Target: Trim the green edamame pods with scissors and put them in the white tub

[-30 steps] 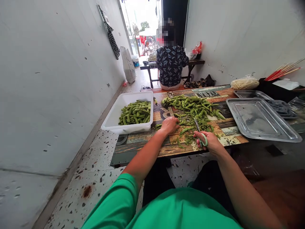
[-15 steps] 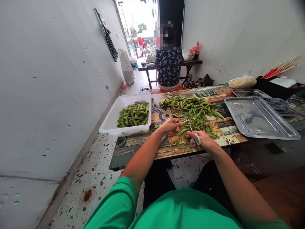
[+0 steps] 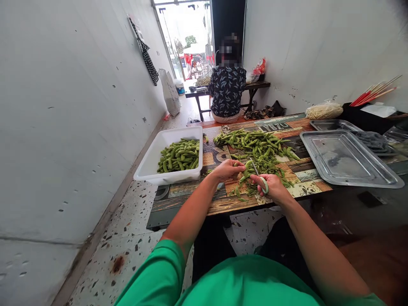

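Left hand (image 3: pixel 227 170) pinches a pod (image 3: pixel 247 166); right hand (image 3: pixel 273 187) grips scissors (image 3: pixel 264 185). Pods (image 3: pixel 180 156) part-fill the tub (image 3: pixel 174 176) (a pile (image 3: pixel 244 138) apparently remains).

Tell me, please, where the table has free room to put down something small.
The table looks bare at its near left corner, between the white tub and left forearm, and near the front edge between the pod scraps and the front tray. The middle is crowded: pod pile, pod scraps, scissors, left hand and right hand.
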Tool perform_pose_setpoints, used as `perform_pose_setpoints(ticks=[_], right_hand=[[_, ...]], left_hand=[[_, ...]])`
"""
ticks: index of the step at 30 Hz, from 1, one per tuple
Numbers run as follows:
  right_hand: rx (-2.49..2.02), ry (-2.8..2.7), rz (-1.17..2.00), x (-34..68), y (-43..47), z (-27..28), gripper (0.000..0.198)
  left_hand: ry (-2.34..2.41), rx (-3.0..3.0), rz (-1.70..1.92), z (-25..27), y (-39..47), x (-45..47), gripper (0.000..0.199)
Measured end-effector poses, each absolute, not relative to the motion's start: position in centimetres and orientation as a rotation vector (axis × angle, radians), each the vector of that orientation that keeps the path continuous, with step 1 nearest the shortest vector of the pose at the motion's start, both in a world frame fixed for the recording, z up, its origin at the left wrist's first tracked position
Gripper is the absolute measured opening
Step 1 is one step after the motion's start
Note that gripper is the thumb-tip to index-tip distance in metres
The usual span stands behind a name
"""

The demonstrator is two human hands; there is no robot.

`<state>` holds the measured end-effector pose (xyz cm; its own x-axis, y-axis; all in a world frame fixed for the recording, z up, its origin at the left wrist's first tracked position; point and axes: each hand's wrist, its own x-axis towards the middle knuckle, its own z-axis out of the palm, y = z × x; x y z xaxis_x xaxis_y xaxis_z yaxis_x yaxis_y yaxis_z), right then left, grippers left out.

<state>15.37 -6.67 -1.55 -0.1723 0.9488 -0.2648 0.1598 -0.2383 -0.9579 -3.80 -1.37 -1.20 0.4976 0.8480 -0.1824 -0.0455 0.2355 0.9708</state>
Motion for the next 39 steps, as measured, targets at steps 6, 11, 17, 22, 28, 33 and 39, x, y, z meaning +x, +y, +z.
perform_pose_setpoints(ticks=[6, 11, 17, 22, 28, 33, 39], right_hand=[[-1.421, -1.282, 1.625, 14.7, -7.5, -1.2, 0.045], [-1.367, -1.283, 1.628, 14.0, -7.9, -1.0, 0.043], [-1.31, -1.289, 1.63, 13.8, -7.4, -1.3, 0.043], [-1.325, -1.309, 1.489, 13.6, -7.3, -1.8, 0.045], [-1.34, -1.194, 1.492, 15.1, -7.7, -1.8, 0.049], [-1.319, -1.177, 1.524, 16.4, -8.1, -1.2, 0.048], [-1.3, -1.172, 1.539, 16.5, -8.4, -1.2, 0.048]], left_hand=[[0.808, 0.984, 0.976, -0.8, -1.2, -3.4, 0.04], [0.824, 0.96, 1.047, -0.8, -1.2, -3.2, 0.044], [0.844, 0.981, 1.018, -0.4, -1.6, -3.0, 0.046], [0.952, 1.102, 1.011, -0.3, -1.7, -2.7, 0.037], [1.801, 1.529, 1.598, 4.9, -3.8, -6.7, 0.015], [2.689, 1.547, 1.251, 10.1, -4.5, -13.0, 0.024], [2.409, 2.339, 0.693, 7.1, -1.9, -9.1, 0.032]])
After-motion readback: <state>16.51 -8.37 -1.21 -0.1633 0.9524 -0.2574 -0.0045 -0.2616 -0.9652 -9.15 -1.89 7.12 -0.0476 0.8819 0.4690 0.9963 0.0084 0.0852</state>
